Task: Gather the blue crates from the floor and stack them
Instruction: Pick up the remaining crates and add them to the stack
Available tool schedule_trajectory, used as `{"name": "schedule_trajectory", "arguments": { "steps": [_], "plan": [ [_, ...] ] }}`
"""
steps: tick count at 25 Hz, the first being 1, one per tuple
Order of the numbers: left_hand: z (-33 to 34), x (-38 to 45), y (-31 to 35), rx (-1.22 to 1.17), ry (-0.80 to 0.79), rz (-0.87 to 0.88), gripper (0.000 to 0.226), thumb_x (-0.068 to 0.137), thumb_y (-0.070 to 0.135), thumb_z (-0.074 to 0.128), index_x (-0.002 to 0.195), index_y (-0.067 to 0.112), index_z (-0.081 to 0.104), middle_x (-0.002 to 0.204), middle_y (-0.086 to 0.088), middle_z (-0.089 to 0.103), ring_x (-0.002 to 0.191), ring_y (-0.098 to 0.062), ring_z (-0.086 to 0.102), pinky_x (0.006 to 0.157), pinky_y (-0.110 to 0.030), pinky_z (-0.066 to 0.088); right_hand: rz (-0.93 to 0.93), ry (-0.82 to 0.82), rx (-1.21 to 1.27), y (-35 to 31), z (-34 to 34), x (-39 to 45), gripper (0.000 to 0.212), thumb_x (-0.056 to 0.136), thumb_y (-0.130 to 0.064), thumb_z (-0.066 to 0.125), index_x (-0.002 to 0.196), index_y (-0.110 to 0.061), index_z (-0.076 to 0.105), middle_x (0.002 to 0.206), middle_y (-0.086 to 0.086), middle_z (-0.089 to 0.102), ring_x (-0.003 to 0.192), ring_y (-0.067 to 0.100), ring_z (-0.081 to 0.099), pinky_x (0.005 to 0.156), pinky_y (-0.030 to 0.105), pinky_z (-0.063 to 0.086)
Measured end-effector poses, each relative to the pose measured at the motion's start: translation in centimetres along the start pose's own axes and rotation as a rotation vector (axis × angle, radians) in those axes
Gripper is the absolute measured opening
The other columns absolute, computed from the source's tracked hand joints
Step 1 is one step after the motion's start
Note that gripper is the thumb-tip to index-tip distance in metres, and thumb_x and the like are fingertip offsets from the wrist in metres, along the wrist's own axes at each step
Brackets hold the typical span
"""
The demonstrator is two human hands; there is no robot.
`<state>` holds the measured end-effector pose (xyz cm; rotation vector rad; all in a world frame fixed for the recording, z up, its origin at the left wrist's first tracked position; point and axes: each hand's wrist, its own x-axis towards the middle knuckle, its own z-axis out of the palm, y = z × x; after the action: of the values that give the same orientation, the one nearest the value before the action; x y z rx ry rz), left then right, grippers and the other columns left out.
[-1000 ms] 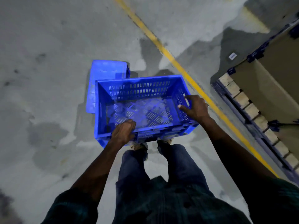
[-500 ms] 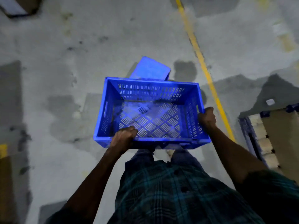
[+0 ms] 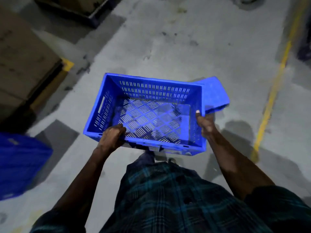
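Observation:
I carry an empty blue slotted crate (image 3: 151, 91) at waist height, open side up. My left hand (image 3: 111, 137) is closed over its near rim at the left. My right hand (image 3: 206, 122) grips the right end wall, thumb over the rim. A second blue crate (image 3: 216, 94) lies on the floor behind the carried one, at its right, partly hidden by it. Another blue crate (image 3: 20, 163), blurred, shows at the left edge.
Large brown cardboard boxes (image 3: 21, 64) on a pallet with a yellow corner stand at the left. Another pallet load (image 3: 79, 7) is at the top. A yellow floor line (image 3: 272, 96) runs along the right. The concrete floor (image 3: 168, 47) is stained.
My view has swung left with the crate in both hands. The crate on the floor now appears right of the carried one, and the boxes and a blue crate at left came into view.

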<state>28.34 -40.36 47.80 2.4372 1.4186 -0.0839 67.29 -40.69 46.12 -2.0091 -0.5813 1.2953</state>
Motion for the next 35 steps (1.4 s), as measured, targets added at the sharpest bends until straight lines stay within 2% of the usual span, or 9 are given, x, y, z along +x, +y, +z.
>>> {"name": "schedule_trajectory", "arguments": {
  "steps": [5,8,13,19,22,25,29,32,35],
  "plan": [
    [3.3,-10.6,-3.2,-0.083,0.072,-0.369,0.028,0.055,0.011,0.079,0.073,0.009,0.057,0.080,-0.010,0.061,0.073,-0.036,0.064,0.052,-0.035,0.041,-0.191,-0.046,-0.303,-2.2,8.1,-1.9,0.063,0.073,-0.072,0.053,0.093,-0.013,0.066,0.083,0.009,0.071,0.076,0.030,0.067,0.074,0.042,0.056],
    [5.0,-16.2,-4.5,-0.159,0.148,-0.654,0.021,0.059,0.010,0.076,0.073,0.010,0.060,0.080,-0.011,0.065,0.075,-0.038,0.065,0.055,-0.035,0.043,-0.324,-0.090,-0.498,-5.2,13.4,-8.0,0.047,0.089,-0.056,0.054,0.104,-0.013,0.065,0.102,0.012,0.072,0.098,0.035,0.067,0.081,0.033,0.048],
    [8.3,-24.5,-7.0,-0.367,0.138,-0.936,0.032,0.061,0.018,0.086,0.085,0.012,0.066,0.091,-0.007,0.068,0.092,-0.033,0.066,0.072,-0.040,0.049,-0.569,-0.134,-0.658,-7.4,22.1,-16.0,0.041,0.093,-0.055,0.050,0.103,-0.016,0.061,0.102,0.014,0.071,0.100,0.039,0.064,0.085,0.036,0.045],
    [8.0,-34.5,-14.0,-0.814,-0.130,-0.896,0.062,0.054,0.035,0.096,0.106,0.022,0.065,0.100,0.002,0.065,0.092,-0.016,0.062,0.073,-0.015,0.048,-0.787,-0.187,-0.728,-7.9,32.0,-24.4,0.045,0.091,-0.059,0.048,0.099,-0.016,0.061,0.089,0.008,0.071,0.091,0.037,0.065,0.080,0.036,0.044],
    [7.5,-40.2,-16.6,-1.113,0.185,-1.029,0.051,0.075,0.000,0.081,0.122,0.004,0.061,0.117,-0.016,0.065,0.087,-0.012,0.064,0.068,-0.009,0.051,-0.815,-0.211,-0.724,-6.8,36.2,-27.8,0.048,0.090,-0.062,0.047,0.097,-0.017,0.060,0.085,0.006,0.070,0.088,0.036,0.065,0.081,0.037,0.045],
    [8.0,-44.7,-18.2,-1.277,0.641,-1.210,0.048,0.076,-0.012,0.074,0.121,-0.005,0.059,0.106,-0.023,0.063,0.086,-0.020,0.061,0.062,-0.011,0.053,-0.832,-0.243,-0.704,-4.9,39.4,-30.8,0.045,0.090,-0.062,0.047,0.094,-0.019,0.060,0.084,0.004,0.070,0.085,0.034,0.065,0.082,0.039,0.048],
    [9.2,-49.4,-19.8,-1.094,1.047,-1.516,0.047,0.074,0.014,0.085,0.115,0.003,0.064,0.100,-0.014,0.065,0.085,-0.024,0.061,0.065,-0.015,0.052,-0.835,-0.304,-0.722,-4.6,43.0,-33.6,0.045,0.090,-0.060,0.048,0.093,-0.018,0.062,0.079,0.004,0.068,0.083,0.034,0.065,0.082,0.038,0.048],
    [10.0,-52.1,-21.2,-0.788,1.144,-1.748,0.063,0.074,0.032,0.085,0.125,0.006,0.059,0.114,-0.020,0.062,0.106,-0.034,0.058,0.089,-0.041,0.048,-0.872,-0.363,-0.739,-6.3,46.1,-35.8,0.047,0.090,-0.061,0.049,0.096,-0.017,0.064,0.074,0.003,0.067,0.080,0.031,0.064,0.083,0.038,0.048],
    [9.5,-53.8,-23.1,-0.915,1.272,-1.787,0.059,0.074,0.042,0.083,0.116,0.006,0.061,0.108,-0.019,0.068,0.101,-0.035,0.065,0.087,-0.046,0.052,-0.945,-0.431,-0.757,-7.9,49.3,-37.5,0.047,0.091,-0.059,0.051,0.095,-0.014,0.063,0.072,0.005,0.067,0.078,0.032,0.063,0.082,0.039,0.048]
  ]
}}
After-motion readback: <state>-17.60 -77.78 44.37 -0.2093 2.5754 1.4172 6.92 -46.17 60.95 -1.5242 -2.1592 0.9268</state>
